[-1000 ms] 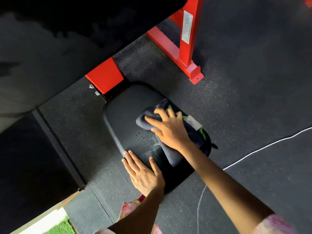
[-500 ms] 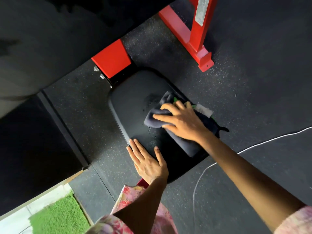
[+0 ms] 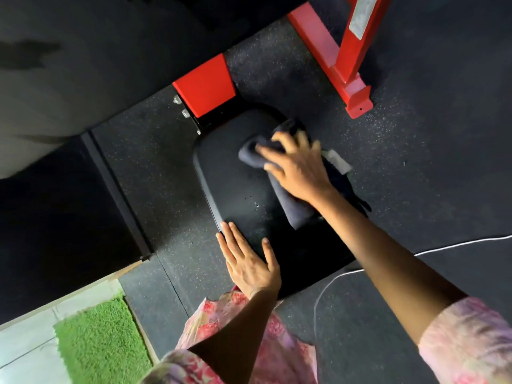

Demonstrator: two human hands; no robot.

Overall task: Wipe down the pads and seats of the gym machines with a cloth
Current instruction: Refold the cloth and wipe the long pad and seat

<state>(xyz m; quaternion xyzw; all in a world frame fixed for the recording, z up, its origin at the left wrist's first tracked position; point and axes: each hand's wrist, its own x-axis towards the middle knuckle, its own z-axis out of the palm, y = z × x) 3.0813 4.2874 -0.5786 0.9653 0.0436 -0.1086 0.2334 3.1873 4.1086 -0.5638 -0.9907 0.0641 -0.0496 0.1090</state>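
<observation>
Right hand (image 3: 300,169), fingers spread, presses cloth (image 3: 279,184) flat onto seat pad (image 3: 230,173) near its red frame (image 3: 205,85) end. Left hand (image 3: 249,261), grip flat and spread, likely braces pad's opposite end.

A: Seat (image 3: 235,167)? Looks like smooth black vinyl, slight sheen, few wet specks near the middle.
B: Rag (image 3: 293,206) is soft dark cloth, matt. Frame (image 3: 327,48) at the far right: red painted metal, semi-gloss; bare steel bolts (image 3: 181,106) by the red block.
A: Floor (image 3: 415,151) is rough speckled rubber, matt. Near left: fuzzy green mat (image 3: 97,342). Sleeve (image 3: 468,345): thin pink floral fabric.
</observation>
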